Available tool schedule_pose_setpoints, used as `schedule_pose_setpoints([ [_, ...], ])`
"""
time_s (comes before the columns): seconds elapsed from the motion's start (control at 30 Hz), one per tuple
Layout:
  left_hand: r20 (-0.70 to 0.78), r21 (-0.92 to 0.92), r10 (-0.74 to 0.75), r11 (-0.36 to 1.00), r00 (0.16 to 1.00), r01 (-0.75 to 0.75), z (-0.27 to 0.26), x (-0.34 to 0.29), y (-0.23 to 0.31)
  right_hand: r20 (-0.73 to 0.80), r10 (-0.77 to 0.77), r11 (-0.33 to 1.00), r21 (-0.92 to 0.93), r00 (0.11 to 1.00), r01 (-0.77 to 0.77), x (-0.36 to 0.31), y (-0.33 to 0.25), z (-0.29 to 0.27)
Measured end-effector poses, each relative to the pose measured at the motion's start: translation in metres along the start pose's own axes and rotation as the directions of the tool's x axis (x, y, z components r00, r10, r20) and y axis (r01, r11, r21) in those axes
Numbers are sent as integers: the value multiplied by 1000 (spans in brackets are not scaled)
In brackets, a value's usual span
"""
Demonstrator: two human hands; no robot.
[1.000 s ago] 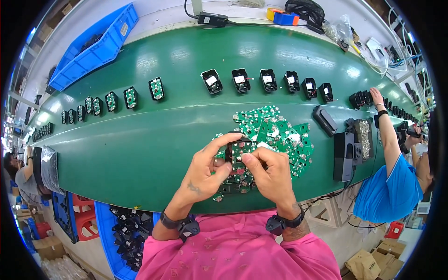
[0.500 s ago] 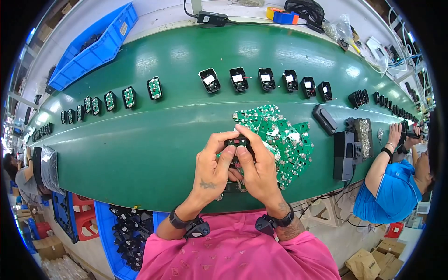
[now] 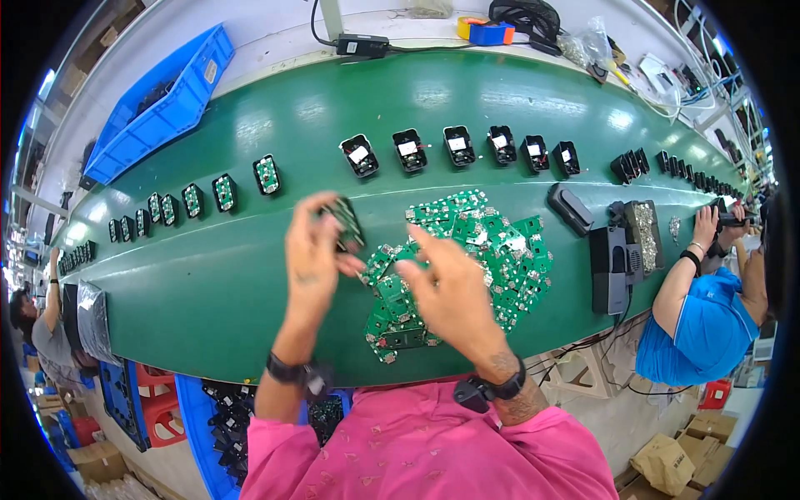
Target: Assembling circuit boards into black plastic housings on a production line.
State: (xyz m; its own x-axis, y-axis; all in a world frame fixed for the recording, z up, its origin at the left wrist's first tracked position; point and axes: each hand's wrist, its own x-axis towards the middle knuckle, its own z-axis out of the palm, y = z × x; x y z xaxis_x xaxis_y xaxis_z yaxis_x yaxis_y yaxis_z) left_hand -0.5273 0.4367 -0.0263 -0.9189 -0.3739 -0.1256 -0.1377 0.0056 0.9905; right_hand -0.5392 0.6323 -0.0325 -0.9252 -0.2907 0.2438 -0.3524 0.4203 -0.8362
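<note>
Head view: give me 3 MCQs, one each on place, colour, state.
1. Where is the pile of green circuit boards?
A. on the belt under the right hand
B. in the blue bin
C. on the floor

2. What colour is the conveyor belt?
A. grey
B. green
C. red

3. What is the left hand doing?
A. resting flat
B. holding a small black part
C. gripping a cable

Answers: 1 A, the boards lie beneath the right hand; 2 B, the surface is green; 3 B, fingers pinch the part above the belt.
</note>
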Motion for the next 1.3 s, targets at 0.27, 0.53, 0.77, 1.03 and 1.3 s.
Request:
schedule_pose_setpoints([
  [0.27,-116,349,165,930,979,-116,-24,126,-37,-56,59,761,-643,997,-81,10,33,-34],
  [0.53,152,791,441,483,885,-376,4,114,-22,-75,97,784,-608,992,-123,11,45,-32],
  [0.77,327,763,399,423,856,-489,20,112,6,-65,-6,988,154,998,16,7,46,-58],
  [1.03,595,624,262,445,760,-642,42,-9,18,312,-128,761,640,941,-109,8,22,-47],
  [1.3,581,239,125,918,804,-315,34,-29,14,312,20,414,862,950,-292,-10,29,-44],
])
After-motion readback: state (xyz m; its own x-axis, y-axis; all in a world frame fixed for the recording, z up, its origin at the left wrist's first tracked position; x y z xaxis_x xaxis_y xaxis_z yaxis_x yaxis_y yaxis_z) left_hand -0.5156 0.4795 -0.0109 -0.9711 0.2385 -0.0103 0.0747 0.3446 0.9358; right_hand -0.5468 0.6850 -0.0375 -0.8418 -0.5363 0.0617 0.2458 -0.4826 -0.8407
